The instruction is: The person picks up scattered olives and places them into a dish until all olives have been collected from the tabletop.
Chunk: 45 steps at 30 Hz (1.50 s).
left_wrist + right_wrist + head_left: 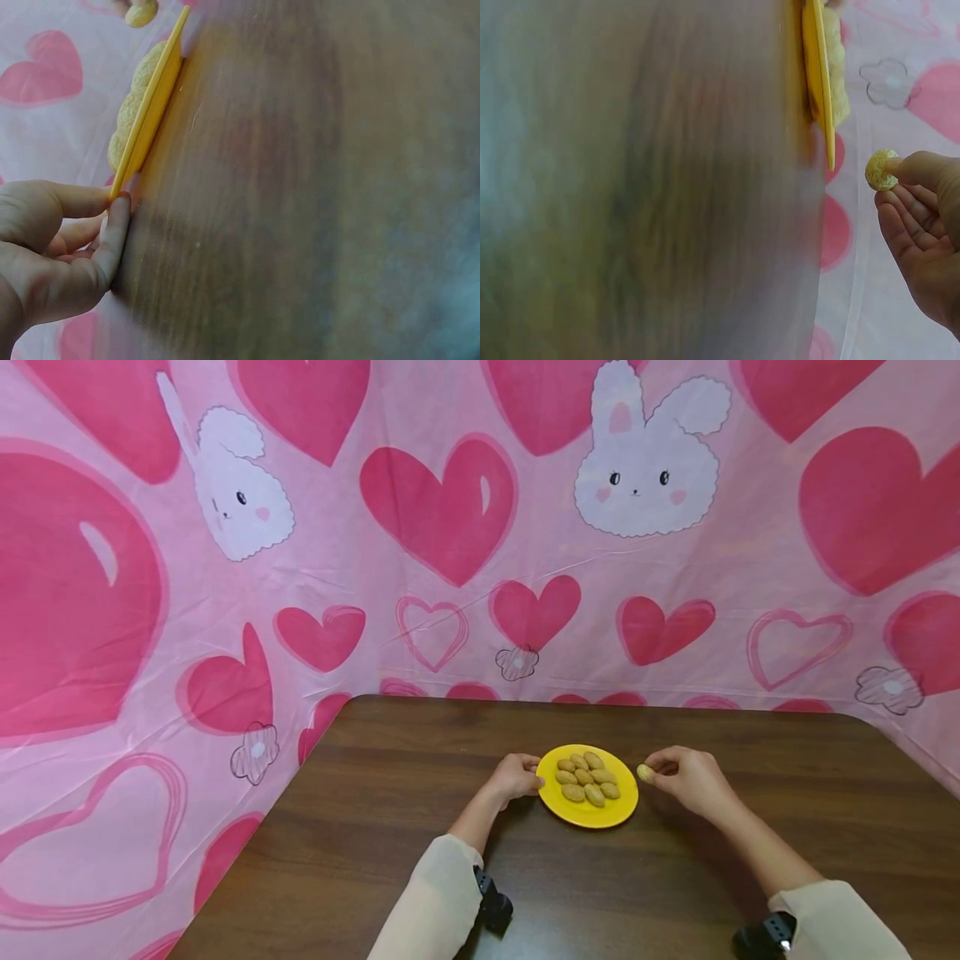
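Observation:
A round yellow plate [551,804] holds several small tan oval snack pieces [595,795], grouped around its middle. At the plate's left edge, my left hand [513,777] pinches the rim between thumb and fingers; the left wrist view shows the grip side-on, with the plate [154,105] close over the tabletop. My right hand [693,781] is just past the plate's right edge. Between its thumb and fingertips it pinches one rounded, rough-surfaced yellowish snack piece [880,170], held above table height and apart from the rim. The other fingers are loosely bent.
Plate and hands are over a dark brown wooden table [420,735] with rounded far corners. Behind and left of it hangs a pink cloth [442,410] printed with hearts and rabbits. Black wrist cameras [495,906] sit at both light sleeves [435,893].

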### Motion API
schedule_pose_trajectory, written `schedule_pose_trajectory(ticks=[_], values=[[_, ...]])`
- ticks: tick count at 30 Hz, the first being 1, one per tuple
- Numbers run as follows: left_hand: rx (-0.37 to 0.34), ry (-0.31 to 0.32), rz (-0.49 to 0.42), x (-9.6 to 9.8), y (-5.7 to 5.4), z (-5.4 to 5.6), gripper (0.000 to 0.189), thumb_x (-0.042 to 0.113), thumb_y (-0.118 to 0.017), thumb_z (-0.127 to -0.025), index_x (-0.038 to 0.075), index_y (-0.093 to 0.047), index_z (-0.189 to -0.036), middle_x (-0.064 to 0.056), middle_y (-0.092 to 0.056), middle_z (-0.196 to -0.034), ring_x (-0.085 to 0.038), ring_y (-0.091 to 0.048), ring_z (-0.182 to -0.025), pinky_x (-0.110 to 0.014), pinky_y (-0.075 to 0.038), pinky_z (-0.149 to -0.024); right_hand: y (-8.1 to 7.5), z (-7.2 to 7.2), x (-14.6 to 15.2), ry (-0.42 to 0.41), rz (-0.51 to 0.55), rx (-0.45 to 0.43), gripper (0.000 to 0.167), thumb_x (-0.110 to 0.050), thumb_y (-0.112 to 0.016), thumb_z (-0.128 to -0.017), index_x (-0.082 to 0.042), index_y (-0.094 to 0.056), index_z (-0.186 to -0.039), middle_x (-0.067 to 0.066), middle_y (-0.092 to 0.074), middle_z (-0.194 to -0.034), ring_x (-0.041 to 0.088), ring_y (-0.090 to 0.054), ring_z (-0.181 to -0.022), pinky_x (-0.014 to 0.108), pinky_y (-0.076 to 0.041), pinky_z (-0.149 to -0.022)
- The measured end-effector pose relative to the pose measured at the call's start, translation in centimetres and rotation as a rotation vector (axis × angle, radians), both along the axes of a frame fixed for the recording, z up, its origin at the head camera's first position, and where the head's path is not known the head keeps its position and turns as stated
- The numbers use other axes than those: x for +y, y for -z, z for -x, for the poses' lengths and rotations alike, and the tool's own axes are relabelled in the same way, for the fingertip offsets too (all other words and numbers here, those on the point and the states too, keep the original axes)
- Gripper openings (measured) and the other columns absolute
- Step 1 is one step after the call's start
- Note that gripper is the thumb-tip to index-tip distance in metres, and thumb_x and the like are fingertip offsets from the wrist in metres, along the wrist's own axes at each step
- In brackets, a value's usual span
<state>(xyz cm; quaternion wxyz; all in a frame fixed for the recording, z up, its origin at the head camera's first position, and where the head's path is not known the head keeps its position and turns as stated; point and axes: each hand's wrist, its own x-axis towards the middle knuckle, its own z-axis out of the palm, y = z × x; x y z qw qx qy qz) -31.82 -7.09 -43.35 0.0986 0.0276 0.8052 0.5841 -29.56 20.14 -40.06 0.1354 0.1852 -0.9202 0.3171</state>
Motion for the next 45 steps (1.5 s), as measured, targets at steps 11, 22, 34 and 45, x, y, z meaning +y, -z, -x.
schedule_pose_trajectory(ticks=[11,22,34,45], values=[[0.01,0.003,-0.006,0.0,0.0,0.0,0.038,-0.01,-0.059,-0.084,-0.01,-0.053,-0.121,-0.011,-0.059,-0.095,-0.021,-0.063,-0.085,-0.031,-0.055,-0.07,0.0,-0.4,-2.4,-0.081,-0.009,-0.012,0.012,-0.007,-0.074,-0.077,-0.001,-0.069,-0.086,0.003,-0.064,-0.08,0.016,-0.059,-0.069,0.022,-0.051,-0.058],[-0.009,0.002,-0.02,0.0,-0.1,0.0,0.037,-0.01,-0.059,-0.084,-0.01,-0.054,-0.121,-0.012,-0.059,-0.095,-0.021,-0.063,-0.084,-0.031,-0.055,-0.071,0.4,-0.8,-4.2,-0.159,-0.042,-0.055,0.011,-0.001,-0.073,-0.075,-0.003,-0.07,-0.085,0.0,-0.063,-0.079,0.014,-0.057,-0.069,0.022,-0.051,-0.059],[-0.008,0.008,-0.007,0.0,-0.3,-0.2,0.037,-0.009,-0.057,-0.085,-0.009,-0.053,-0.122,-0.011,-0.059,-0.097,-0.021,-0.063,-0.087,-0.031,-0.055,-0.071,0.4,-0.9,-6.0,-0.2,-0.066,-0.137,0.012,-0.004,-0.074,-0.075,-0.004,-0.071,-0.087,-0.002,-0.062,-0.079,0.012,-0.055,-0.069,0.021,-0.051,-0.061],[0.001,0.006,-0.006,0.0,-0.3,-0.3,0.037,-0.01,-0.057,-0.085,-0.01,-0.053,-0.121,-0.012,-0.059,-0.097,-0.022,-0.063,-0.087,-0.031,-0.055,-0.071,0.7,-1.1,-6.8,-0.281,-0.106,-0.148,0.009,-0.006,-0.075,-0.075,-0.007,-0.071,-0.084,-0.006,-0.062,-0.075,0.008,-0.054,-0.066,0.02,-0.051,-0.059]])
